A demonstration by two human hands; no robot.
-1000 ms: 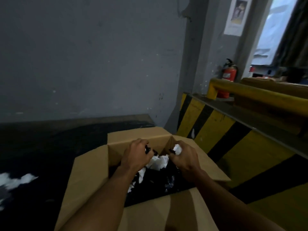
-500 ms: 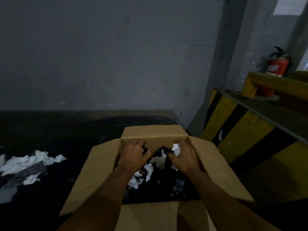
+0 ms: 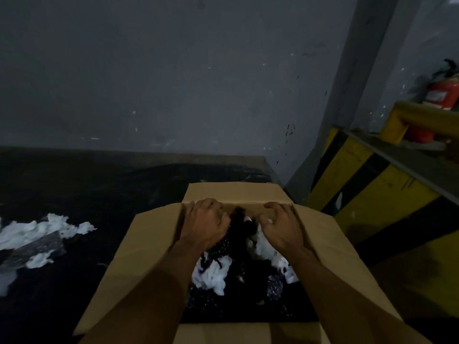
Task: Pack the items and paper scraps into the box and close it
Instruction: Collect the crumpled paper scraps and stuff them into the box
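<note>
Just one view: worn on the head, aimed forward and down, box (image 3: 154, 247) seen close at 6 o'clock.

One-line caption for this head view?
Left hand and right hand press black items and white paper scraps into an open brown cardboard box.
</note>
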